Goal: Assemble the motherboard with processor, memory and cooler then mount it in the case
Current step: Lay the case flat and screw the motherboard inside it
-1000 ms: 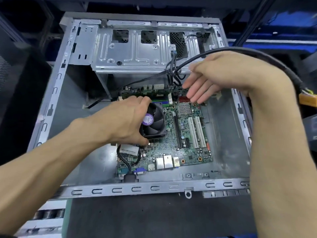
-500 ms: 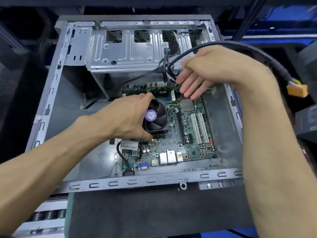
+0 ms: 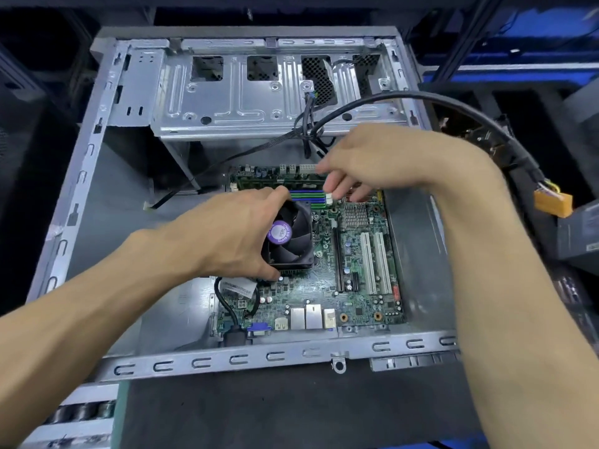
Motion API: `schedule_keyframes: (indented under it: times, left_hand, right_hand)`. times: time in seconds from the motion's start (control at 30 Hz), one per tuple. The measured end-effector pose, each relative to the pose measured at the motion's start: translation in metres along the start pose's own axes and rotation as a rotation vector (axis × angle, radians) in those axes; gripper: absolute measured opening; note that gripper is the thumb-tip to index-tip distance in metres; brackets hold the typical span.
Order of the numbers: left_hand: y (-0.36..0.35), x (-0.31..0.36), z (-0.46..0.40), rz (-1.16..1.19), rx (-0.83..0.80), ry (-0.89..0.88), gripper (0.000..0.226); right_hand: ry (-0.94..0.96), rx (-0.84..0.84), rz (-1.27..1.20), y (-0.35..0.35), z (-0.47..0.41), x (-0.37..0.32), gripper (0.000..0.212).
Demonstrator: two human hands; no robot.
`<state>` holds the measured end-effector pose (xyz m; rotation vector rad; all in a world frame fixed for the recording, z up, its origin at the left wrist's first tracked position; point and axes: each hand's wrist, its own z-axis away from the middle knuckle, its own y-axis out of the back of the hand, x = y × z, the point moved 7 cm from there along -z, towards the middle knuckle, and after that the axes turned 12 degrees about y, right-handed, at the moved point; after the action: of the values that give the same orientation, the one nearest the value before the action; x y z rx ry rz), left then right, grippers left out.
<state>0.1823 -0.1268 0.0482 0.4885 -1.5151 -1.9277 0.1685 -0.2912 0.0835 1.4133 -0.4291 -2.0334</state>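
1. Motherboard (image 3: 356, 286): lies flat on the floor of the open case (image 3: 291, 354), rear ports close against the near rail. Cooler, memory and, by inference, processor are fitted; the step in hand appears to be seating the board for mounting.
2. Left hand (image 3: 233, 234): fingers curled round the cooler (image 3: 293, 236), thumb on its far edge, the rest under its near edge. It serves as the handle.
3. Right hand (image 3: 382, 163): fingers loosely bent, tips resting at the board's far edge beside the memory slots (image 3: 308, 197). Blurred; I cannot tell whether they pinch anything.
4. Method: slide by small amounts, keep the board level, press on bare edges, not on components; ports should meet the rear openings before any screw goes in.
5. Edges: drive cage (image 3: 278, 95) overhangs the far end; black cables (image 3: 308, 137) hang from it right behind the right hand.
6. Open room: bare case floor lies left and right of the board. A thick cable (image 3: 405, 97) arches over the right wrist, its orange connector (image 3: 552, 204) outside the case.
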Motion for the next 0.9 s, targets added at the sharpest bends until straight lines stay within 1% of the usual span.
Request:
schedule_keyframes:
  times: [0.07,0.23,0.47,0.8,0.9]
  left_hand:
    - [0.0,0.0,-0.001,-0.01,0.001,-0.006,0.092]
    - [0.001,0.004,0.003,0.01,-0.002,0.0,0.089]
    - [-0.001,0.012,0.007,-0.012,-0.042,-0.039,0.08]
    - [-0.001,0.009,0.007,-0.03,-0.1,-0.048,0.086]
    - [0.001,0.008,0.006,0.039,-0.146,-0.025,0.091]
  right_hand:
    - [-0.022,-0.097,0.013,-0.014,0.0,0.0,0.031]
    - [-0.028,-0.172,0.011,-0.027,-0.004,-0.005,0.032]
    - [-0.062,-0.205,-0.014,-0.031,-0.004,-0.003,0.031]
    - [-0.076,-0.194,0.006,-0.029,-0.006,-0.001,0.031]
    - [-0.043,-0.188,0.003,-0.028,-0.006,-0.005,0.03]
